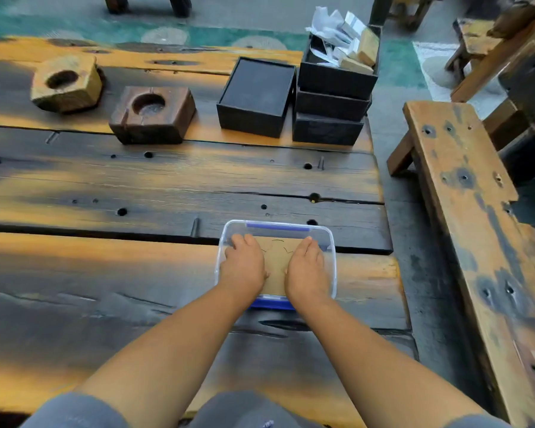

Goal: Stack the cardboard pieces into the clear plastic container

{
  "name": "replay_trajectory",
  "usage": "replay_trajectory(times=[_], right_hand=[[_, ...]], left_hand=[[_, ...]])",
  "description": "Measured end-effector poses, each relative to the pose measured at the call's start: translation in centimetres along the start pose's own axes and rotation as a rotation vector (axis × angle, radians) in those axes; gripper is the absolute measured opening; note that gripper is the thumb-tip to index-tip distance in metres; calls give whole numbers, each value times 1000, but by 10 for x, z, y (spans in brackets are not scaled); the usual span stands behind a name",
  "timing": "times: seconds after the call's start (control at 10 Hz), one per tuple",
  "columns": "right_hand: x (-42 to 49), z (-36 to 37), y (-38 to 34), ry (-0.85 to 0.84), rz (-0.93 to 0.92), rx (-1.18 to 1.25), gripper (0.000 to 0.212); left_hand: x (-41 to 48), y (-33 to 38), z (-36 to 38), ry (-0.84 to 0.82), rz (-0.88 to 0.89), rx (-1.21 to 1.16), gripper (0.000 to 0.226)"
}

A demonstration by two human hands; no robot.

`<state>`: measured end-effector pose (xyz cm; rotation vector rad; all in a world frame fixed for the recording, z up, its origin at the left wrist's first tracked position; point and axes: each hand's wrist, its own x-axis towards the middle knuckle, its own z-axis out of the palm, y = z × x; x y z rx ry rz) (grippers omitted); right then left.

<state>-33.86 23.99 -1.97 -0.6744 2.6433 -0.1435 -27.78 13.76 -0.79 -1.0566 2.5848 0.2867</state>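
A clear plastic container (331,242) with blue clips stands on the wooden table near its right edge. A brown cardboard piece (275,257) with cut lines lies flat inside it. My left hand (244,267) rests palm down on the left part of the cardboard, fingers together and pointing away from me. My right hand (306,270) presses down on the right part in the same way. Both hands are inside the container and hide most of the cardboard.
Two wooden blocks with round holes (65,83) (152,114) sit at the far left. A black box (257,97) and a stack of black boxes (331,100) holding papers stand at the back. A wooden bench (470,211) runs along the right.
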Motion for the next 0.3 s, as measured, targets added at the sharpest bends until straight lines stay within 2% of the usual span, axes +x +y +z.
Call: replay_trajectory(times=[0.1, 0.2, 0.3], right_hand=[[-19, -17, 3, 123, -82, 88, 56], [-40, -44, -1, 174, -156, 112, 24], [-59, -67, -17, 174, -217, 145, 27]], left_hand=[[-33, -1, -9, 137, 110, -26, 61], [-50, -17, -36, 193, 242, -32, 30], [-58, -46, -70, 205, 363, -19, 6]])
